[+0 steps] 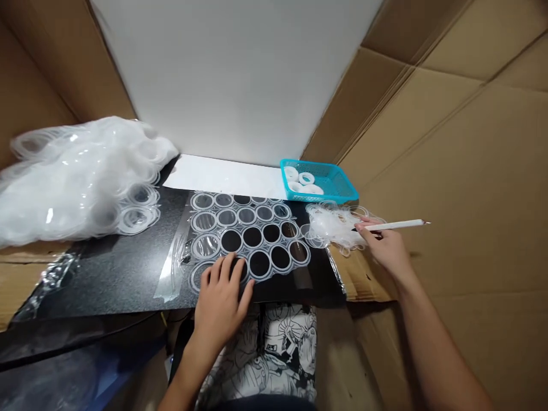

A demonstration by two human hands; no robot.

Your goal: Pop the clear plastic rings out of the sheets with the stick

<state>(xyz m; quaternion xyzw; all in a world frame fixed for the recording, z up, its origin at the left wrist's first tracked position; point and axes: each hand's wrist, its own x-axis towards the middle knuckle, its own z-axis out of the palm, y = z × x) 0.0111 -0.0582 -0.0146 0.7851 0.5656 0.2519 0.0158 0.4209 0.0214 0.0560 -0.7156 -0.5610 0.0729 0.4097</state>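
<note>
My left hand (220, 297) lies with its fingers spread over the near left part of a clear sheet of ring shapes (261, 242), covering some of the circles. The sheet rests on a dark tabletop. Several circles show black through their middles, and others look hazy. Out to the right, my right hand (383, 248) grips a slim white pen-like tool (400, 225); one thin end points right, away from the hand. That hand is at the edge of a loose heap of thin clear rings (331, 224), and the fingertips appear to touch it.
A blue plastic basket (342, 185) holding white tape rolls (306, 178) stands at the back right. A large heap of clear rings in plastic (81, 177) covers the left. A white strip (226, 176) lies along the back. Cardboard walls (462, 171) enclose the sides.
</note>
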